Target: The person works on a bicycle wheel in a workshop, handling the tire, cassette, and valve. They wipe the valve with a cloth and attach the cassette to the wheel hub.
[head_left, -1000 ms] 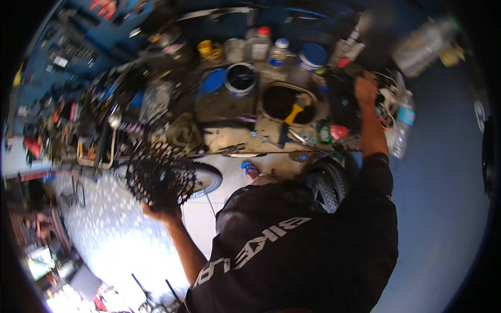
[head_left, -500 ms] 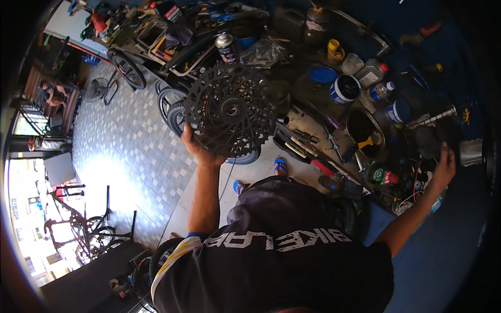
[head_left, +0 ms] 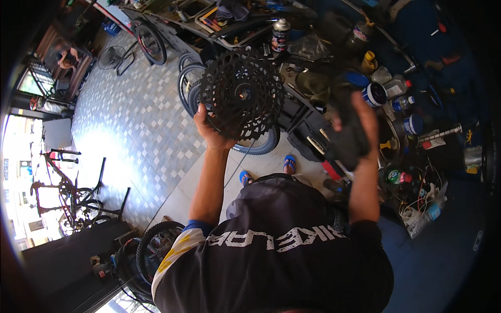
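My left hand (head_left: 214,131) grips a large black bicycle cassette (head_left: 224,86) from below. Its thumb shows at the lower left rim, while the other fingers are hidden behind the sprockets. The cassette is raised in front of me, its toothed rings and round centre facing up. To the right, my right hand (head_left: 368,128) holds a dark cloth (head_left: 350,136), which hangs between thumb and fingers. Hand and cloth are smeared by motion. The cloth is apart from the cassette, over the front of the cluttered workbench (head_left: 298,78).
On the bench stand a spray can (head_left: 280,35), a white tub with dark contents (head_left: 374,95), a yellow cup (head_left: 369,61) and several bottles. Bicycle wheels (head_left: 261,143) lie beyond the cassette. A bicycle frame (head_left: 62,182) stands at left on the tiled floor; a person (head_left: 67,57) sits far left.
My right hand has come left from the bench's far right side, bringing the dark cloth toward the cassette. The view has shifted, and the left hand still holds the cassette.
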### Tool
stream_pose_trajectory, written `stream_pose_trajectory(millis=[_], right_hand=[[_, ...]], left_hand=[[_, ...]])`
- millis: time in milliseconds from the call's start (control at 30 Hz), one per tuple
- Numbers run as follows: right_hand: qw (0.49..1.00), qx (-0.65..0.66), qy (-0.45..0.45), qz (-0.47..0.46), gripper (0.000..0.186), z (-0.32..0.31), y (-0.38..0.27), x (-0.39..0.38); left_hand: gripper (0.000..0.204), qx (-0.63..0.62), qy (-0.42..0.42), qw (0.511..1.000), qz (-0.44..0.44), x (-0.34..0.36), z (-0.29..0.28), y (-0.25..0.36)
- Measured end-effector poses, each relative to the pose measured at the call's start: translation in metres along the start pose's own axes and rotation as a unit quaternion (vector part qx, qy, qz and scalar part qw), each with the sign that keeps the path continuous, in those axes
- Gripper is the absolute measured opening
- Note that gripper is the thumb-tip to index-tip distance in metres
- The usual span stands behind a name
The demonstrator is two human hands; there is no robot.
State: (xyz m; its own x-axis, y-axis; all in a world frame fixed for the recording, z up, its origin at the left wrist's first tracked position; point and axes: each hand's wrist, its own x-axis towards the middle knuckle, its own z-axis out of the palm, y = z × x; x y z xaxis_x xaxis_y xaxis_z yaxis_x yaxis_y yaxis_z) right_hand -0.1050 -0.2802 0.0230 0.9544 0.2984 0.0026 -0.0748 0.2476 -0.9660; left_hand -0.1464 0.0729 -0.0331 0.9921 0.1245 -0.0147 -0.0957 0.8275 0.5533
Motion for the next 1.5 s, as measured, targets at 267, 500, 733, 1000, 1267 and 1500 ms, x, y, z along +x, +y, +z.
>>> stream_pose_trajectory(millis=[267, 500, 733, 1000, 1267, 1500], right_hand=[[0.865, -0.430, -0.097, -0.241, 0.057, 0.198, 0.032, 0.045], [0.783, -0.535, -0.196, -0.249, 0.056, 0.229, 0.053, 0.023], [0.781, -0.534, -0.172, -0.273, 0.054, 0.207, 0.027, 0.047], [0.731, -0.599, -0.253, -0.206, 0.053, 0.196, 0.033, 0.036], [0.703, -0.554, -0.265, -0.357, 0.041, 0.191, 0.034, 0.040], [0.574, -0.584, -0.273, -0.504, 0.048, 0.191, 0.003, 0.091]], left_hand=[[0.083, 0.087, -0.022, 0.993, 0.079, -0.019, -0.027, 0.026], [0.079, 0.056, 0.029, 0.991, 0.115, -0.023, -0.032, 0.044], [0.084, 0.003, 0.018, 0.999, 0.041, -0.026, -0.029, 0.061], [0.084, -0.008, 0.021, 0.998, 0.058, -0.023, -0.014, 0.060], [0.086, 0.012, 0.032, 0.997, 0.064, -0.021, 0.000, 0.054], [0.084, 0.007, 0.021, 1.000, 0.022, -0.025, 0.012, 0.049]])
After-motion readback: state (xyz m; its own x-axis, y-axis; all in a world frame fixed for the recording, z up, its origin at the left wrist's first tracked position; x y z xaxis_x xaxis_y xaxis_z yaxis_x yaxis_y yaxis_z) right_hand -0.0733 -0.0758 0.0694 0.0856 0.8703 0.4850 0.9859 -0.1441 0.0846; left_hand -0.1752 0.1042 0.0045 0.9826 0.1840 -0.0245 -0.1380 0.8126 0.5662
